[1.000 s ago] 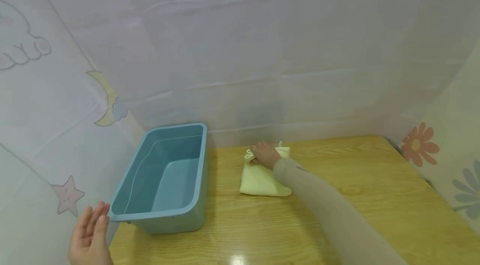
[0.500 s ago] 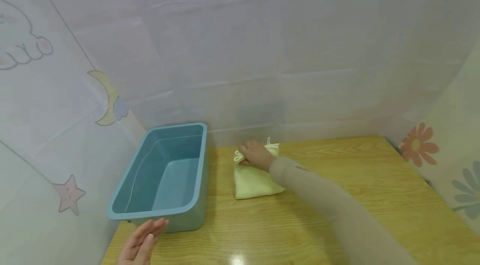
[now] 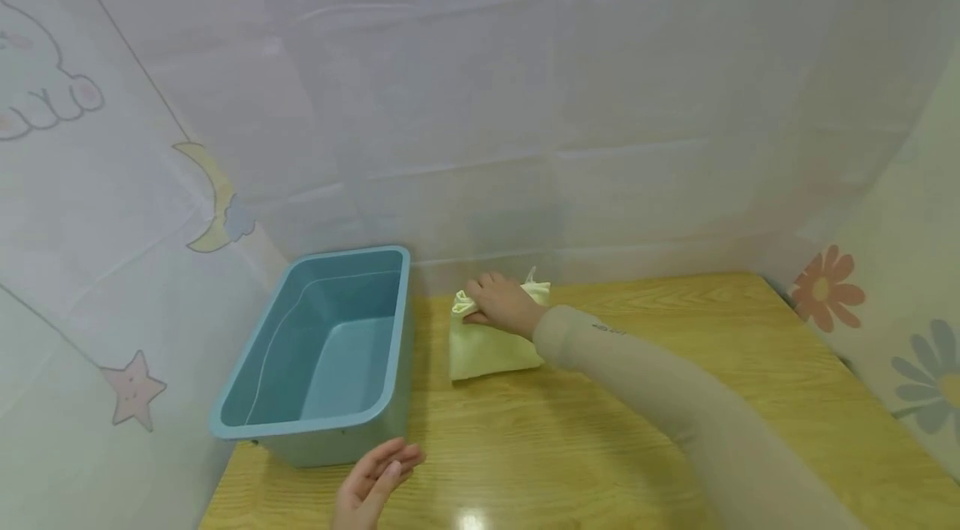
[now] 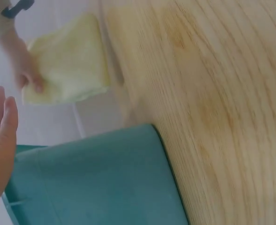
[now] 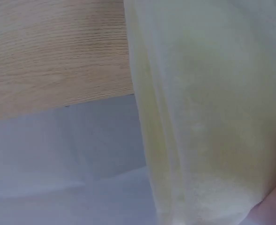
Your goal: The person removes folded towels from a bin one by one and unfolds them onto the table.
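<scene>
My right hand grips the upper edge of a folded pale yellow towel, thumb on the near side. A small white loop sticks up from the towel's top right corner. In the left wrist view the folded towel hangs from the hand, apart from the wooden surface. Its layered folds fill much of the right wrist view, where the towel hides most of the hand. My left hand is held in the air near the basin's front right corner, fingers slightly bent, holding nothing.
A blue plastic basin stands at the left of the wooden table, with nothing visible inside. A pale printed sheet hangs behind the table and along both sides.
My right hand has carried the towel left, toward the basin, and raised it slightly. My left hand has moved right, from the basin's front left corner to its front right.
</scene>
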`<state>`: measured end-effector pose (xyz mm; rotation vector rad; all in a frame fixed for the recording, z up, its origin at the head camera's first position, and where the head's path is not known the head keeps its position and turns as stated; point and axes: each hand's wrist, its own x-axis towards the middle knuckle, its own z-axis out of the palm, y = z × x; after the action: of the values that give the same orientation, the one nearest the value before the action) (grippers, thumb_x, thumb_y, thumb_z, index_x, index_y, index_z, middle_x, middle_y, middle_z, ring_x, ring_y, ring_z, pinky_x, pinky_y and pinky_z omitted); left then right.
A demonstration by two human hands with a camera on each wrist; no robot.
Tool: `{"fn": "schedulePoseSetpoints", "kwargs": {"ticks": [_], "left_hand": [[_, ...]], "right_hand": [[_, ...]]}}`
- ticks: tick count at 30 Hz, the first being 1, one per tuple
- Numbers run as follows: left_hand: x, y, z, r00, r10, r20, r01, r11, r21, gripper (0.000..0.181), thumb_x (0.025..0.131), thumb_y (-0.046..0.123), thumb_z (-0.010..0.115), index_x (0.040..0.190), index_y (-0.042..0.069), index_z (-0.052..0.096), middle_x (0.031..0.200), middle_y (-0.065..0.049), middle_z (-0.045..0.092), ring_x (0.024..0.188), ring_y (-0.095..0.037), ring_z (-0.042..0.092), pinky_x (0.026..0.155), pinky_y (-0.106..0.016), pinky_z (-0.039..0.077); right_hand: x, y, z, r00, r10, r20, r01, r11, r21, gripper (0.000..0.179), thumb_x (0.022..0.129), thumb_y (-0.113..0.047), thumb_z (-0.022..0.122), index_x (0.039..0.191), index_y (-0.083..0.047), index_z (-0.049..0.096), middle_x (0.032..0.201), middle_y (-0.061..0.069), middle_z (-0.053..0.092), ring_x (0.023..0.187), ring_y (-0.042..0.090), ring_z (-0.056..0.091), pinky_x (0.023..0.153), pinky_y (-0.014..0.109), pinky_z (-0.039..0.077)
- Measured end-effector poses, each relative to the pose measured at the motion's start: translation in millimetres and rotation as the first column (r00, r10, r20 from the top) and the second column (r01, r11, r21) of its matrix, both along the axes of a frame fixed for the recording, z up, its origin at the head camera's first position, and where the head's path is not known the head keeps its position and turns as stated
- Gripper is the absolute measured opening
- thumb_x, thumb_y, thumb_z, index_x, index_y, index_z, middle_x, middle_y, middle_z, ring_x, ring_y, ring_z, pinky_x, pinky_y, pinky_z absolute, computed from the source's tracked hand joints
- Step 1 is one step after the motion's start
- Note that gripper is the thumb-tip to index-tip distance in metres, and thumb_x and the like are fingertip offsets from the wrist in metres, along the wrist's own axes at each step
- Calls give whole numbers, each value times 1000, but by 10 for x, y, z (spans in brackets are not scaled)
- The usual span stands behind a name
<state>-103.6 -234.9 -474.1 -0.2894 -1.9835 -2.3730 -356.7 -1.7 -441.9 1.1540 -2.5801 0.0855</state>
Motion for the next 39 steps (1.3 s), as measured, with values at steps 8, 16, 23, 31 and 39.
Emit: {"fn": "schedulePoseSetpoints", "kwargs": {"ticks": [8, 16, 23, 31, 39], "left_hand": [[-164, 186, -28, 993, 99, 71, -85, 981, -177, 36, 101, 5, 49, 123, -23, 48, 116, -12, 68, 99, 3, 61, 86, -15, 48], [-255, 323, -9, 968, 166, 189, -117, 962, -245, 40, 102, 13, 50, 127, -18, 49, 125, -25, 60, 99, 4, 57, 87, -17, 46], [-277, 344, -3, 973, 134, 186, -89, 969, -232, 40, 103, 13, 49, 127, -19, 48, 126, -26, 59, 101, 2, 57, 88, -19, 47], [-303, 356, -33, 966, 131, 224, -78, 970, -230, 39, 103, 13, 49, 128, -18, 49, 126, -25, 59, 102, 0, 58, 88, -20, 47], [-324, 351, -39, 967, 139, 213, -90, 970, -226, 40, 102, 14, 50, 127, -17, 50, 125, -24, 60, 102, -1, 58, 91, -23, 47]], "right_hand": [[158, -87, 82, 995, 9, 100, -18, 995, 95, 42, 90, -49, 63, 90, -10, 49, 77, -2, 42, 72, 15, 40, 60, 27, 40], [40, -6, -119, 977, -75, 201, 76, 997, 5, 38, 90, -44, 65, 95, -8, 54, 78, 0, 52, 72, 17, 53, 64, 32, 48], [-139, 230, -205, 931, -243, 274, 283, 952, -115, 36, 91, -40, 66, 91, -5, 53, 78, 6, 56, 71, 21, 57, 61, 36, 49], [-251, 571, -342, 796, -479, 371, 572, 796, -200, 43, 94, -39, 63, 102, 3, 57, 82, 14, 62, 70, 27, 61, 55, 40, 53], [-313, 1090, -471, 655, -587, 476, 725, 666, -177, 50, 99, -40, 55, 113, 7, 59, 81, 16, 62, 63, 25, 57, 47, 35, 46]]}}
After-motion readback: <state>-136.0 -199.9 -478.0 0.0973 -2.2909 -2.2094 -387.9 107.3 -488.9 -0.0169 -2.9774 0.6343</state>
